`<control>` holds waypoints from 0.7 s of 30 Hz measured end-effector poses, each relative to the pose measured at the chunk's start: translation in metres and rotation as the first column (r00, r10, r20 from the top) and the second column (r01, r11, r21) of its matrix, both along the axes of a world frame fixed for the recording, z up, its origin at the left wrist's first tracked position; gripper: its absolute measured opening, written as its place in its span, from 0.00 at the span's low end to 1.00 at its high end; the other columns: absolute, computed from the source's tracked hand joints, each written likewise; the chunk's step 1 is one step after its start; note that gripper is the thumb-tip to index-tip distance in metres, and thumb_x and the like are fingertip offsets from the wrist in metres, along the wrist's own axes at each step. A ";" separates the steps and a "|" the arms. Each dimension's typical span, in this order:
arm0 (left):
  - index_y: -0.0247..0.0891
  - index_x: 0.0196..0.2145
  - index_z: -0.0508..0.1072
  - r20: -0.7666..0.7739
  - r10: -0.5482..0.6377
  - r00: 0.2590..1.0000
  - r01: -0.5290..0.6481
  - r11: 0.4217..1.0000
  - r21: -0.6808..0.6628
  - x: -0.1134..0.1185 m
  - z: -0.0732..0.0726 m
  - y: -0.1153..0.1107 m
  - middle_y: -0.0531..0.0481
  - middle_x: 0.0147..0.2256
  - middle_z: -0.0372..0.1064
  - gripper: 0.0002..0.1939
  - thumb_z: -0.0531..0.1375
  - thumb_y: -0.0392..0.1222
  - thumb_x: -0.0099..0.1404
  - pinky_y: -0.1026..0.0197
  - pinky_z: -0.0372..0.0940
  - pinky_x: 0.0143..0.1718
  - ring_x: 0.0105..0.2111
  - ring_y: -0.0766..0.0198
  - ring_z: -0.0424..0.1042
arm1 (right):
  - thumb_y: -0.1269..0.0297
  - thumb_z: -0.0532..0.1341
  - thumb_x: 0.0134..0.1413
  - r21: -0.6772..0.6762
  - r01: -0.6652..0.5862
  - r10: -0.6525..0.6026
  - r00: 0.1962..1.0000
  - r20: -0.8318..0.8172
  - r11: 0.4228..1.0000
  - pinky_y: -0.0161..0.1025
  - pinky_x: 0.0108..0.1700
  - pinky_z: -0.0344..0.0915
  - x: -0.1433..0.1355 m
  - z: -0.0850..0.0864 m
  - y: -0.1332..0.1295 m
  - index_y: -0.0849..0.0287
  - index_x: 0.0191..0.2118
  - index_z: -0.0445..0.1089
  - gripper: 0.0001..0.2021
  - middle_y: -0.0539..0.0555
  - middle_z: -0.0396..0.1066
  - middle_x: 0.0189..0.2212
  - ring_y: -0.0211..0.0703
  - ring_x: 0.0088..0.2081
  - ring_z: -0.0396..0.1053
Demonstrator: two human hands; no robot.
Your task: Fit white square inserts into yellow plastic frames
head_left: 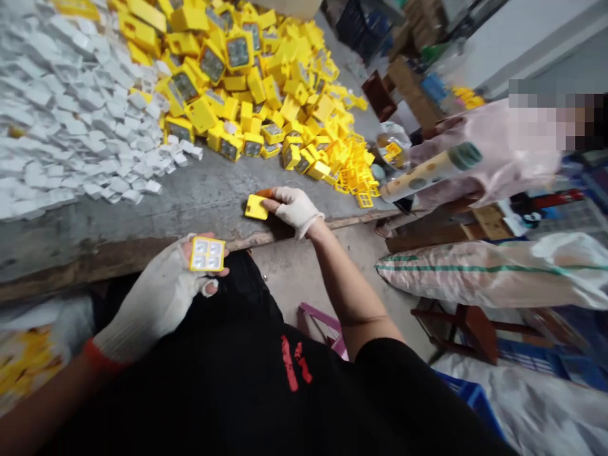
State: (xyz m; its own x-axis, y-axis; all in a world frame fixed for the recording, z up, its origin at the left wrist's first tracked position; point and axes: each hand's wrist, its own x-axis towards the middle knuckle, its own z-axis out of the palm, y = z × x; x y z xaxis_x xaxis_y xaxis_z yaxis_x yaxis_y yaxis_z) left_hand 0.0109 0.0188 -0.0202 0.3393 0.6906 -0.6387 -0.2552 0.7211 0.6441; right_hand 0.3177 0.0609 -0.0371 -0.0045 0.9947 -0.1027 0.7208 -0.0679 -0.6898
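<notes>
My left hand [166, 285], in a white fingerless glove, holds a yellow-framed piece with four pale square windows [208, 254], face up on the fingers near the table's front edge. Over the grey table [204, 202], my right hand [294, 209], gloved in the same way, grips a plain yellow block [256, 207] by its right side. The two pieces are apart. Beyond my hands lies a large heap of yellow blocks [247, 88], some showing clear windows. To its left spreads a pile of small white pieces [71, 126].
Small yellow frames [363, 199] lie at the heap's right end. Past the table's right side is a person in a pink top [494, 155]. A long wrapped sack [475, 269], a brown stool [475, 332] and a blue crate [475, 402] stand at the right.
</notes>
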 end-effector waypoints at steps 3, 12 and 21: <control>0.37 0.53 0.82 0.067 0.020 0.998 -0.024 0.997 0.067 -0.003 -0.004 -0.004 0.40 0.45 0.84 0.11 0.68 0.41 0.75 0.62 0.72 0.26 0.34 0.54 0.83 | 0.60 0.70 0.70 0.125 -0.050 0.012 0.958 0.286 0.991 0.58 0.69 0.76 0.003 0.000 -0.003 0.53 0.63 0.86 0.20 0.61 0.84 0.64 0.61 0.63 0.81; 0.41 0.63 0.82 0.241 0.083 0.967 -0.094 0.995 0.035 -0.004 -0.007 -0.009 0.39 0.51 0.85 0.17 0.67 0.44 0.80 0.61 0.72 0.28 0.36 0.53 0.86 | 0.44 0.74 0.69 0.318 -0.355 0.266 0.920 0.288 0.879 0.62 0.65 0.80 -0.044 0.031 -0.038 0.51 0.71 0.80 0.31 0.61 0.84 0.59 0.63 0.60 0.81; 0.38 0.52 0.84 0.273 0.139 0.952 -0.148 0.989 0.011 -0.006 0.003 -0.013 0.42 0.48 0.87 0.09 0.64 0.35 0.81 0.62 0.75 0.27 0.35 0.56 0.85 | 0.45 0.71 0.73 0.388 -0.497 0.448 0.868 0.214 0.776 0.65 0.66 0.83 -0.077 0.040 -0.056 0.41 0.73 0.78 0.28 0.61 0.84 0.62 0.68 0.59 0.83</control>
State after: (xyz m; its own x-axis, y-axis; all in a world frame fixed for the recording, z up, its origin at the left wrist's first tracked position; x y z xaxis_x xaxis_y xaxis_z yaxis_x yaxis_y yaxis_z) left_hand 0.0046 0.0059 -0.0169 0.3924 0.7628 -0.5139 -0.5229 0.6446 0.5577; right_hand 0.2404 0.0052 0.0027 -0.4988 0.8157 0.2929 0.6539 0.5760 -0.4906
